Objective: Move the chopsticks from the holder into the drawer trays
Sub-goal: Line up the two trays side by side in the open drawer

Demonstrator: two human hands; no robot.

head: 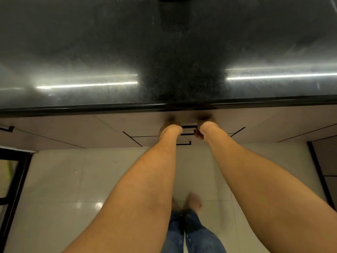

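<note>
Both hands are held out to the drawer front (188, 131) in the middle of the frame, just under the edge of the dark tabletop (91, 52). The left hand (169, 131) and the right hand (207, 128) are set near each other. Their fingers are hidden, so it cannot be told if anything is gripped. No chopsticks and no holder can be seen, and the trays are hidden too. If the drawer is pulled too hard, the legs (182, 234) at the bottom of the frame could be bumped. If the grip is weak, the fingers could slip off.
</note>
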